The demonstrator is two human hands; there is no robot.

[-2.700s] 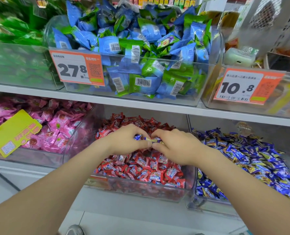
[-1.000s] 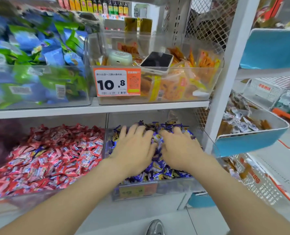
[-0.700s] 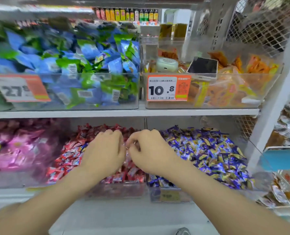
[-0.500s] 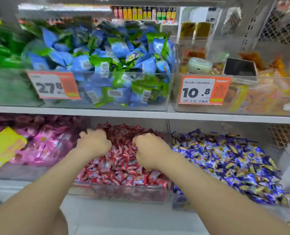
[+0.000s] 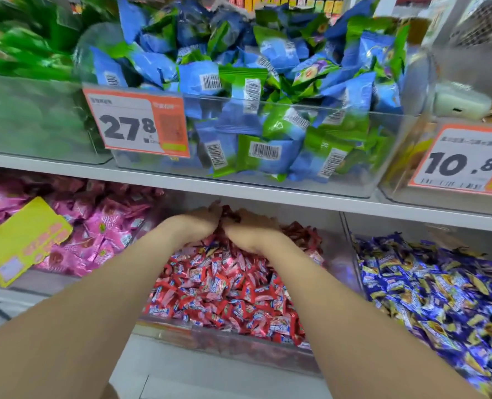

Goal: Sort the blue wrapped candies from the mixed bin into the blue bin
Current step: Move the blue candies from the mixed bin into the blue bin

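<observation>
- Head view: fingers (image 5: 214,213) of left hand (image 5: 193,227) and right hand (image 5: 253,233) curled down, sunk into the back of the pile; cannot tell whether pinching anything.
- Best to rake the red candies (image 5: 224,286) apart gently, pinch only blue wrappers, and keep reds from spilling over the front wall.
- Mixed bin (image 5: 224,341): holds mostly red; blue strays not plainly visible.
- Blue bin (image 5: 352,269), just beside on the right: heaped with blue wrapped candies (image 5: 440,298).
- Left neighbour: pink packets (image 5: 101,226).
- Above the shelf (image 5: 268,194): blue-green packets (image 5: 239,90).
</observation>
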